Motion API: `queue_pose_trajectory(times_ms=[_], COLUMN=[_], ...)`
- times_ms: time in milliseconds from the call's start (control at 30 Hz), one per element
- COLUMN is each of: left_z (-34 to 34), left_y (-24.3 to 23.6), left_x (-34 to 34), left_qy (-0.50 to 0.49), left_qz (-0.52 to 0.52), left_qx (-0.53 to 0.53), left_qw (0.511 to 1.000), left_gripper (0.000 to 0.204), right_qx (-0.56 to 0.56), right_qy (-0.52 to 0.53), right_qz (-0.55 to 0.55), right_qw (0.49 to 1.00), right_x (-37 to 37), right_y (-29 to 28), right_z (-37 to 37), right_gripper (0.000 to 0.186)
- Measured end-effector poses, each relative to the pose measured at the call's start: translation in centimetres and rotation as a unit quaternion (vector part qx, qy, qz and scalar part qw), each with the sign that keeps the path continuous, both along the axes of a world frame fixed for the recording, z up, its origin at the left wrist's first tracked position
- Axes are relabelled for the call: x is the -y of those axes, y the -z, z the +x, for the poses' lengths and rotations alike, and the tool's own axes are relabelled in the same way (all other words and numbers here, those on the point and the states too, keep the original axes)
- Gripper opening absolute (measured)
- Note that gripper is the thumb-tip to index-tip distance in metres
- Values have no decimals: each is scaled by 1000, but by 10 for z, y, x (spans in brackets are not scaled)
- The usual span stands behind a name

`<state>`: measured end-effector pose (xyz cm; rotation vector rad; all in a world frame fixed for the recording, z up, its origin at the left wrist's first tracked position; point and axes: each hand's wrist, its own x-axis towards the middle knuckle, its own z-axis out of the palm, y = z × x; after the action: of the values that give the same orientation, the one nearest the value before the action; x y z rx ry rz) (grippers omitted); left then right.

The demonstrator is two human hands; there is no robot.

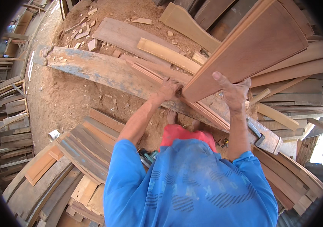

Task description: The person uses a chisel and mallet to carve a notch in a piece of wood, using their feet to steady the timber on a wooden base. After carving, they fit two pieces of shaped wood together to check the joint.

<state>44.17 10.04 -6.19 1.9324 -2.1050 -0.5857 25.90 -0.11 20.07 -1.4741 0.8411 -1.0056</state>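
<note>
A wide reddish-brown wooden panel (248, 49) with stepped edges is held tilted up on my right. My right hand (235, 90) grips its lower edge, thumb on the face and fingers behind. Below the panel a long grooved wooden strip (209, 116) lies slantwise over the plank bench (104, 72). My left hand (169, 90) is closed around this strip, right beside the panel's near left corner. Whether its fingertips also touch the panel is hidden. A hammer (258, 134) rests on the bench near my right forearm.
Loose boards (169, 55) lie beyond the bench, among wood offcuts (82, 32) and sawdust. Stacked planks (89, 143) stand close on my left, and more timber (294, 89) is piled at the right. A teal power tool (150, 156) sits near my left elbow.
</note>
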Motion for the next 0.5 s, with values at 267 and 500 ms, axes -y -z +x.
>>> queue_pose_trajectory(times_ms=[267, 500], left_z=[-17, -19], left_y=[-19, -4], left_x=[-8, -23], left_qy=[-17, -20], left_qz=[30, -7], left_qx=[-90, -41], left_qw=[995, 999], left_gripper=[58, 58], right_qx=[3, 30], right_qy=[-7, 2], right_qz=[25, 64], right_qw=[1000, 998], right_x=[-10, -29], right_y=[2, -5], right_z=[-45, -35], right_gripper=[48, 33])
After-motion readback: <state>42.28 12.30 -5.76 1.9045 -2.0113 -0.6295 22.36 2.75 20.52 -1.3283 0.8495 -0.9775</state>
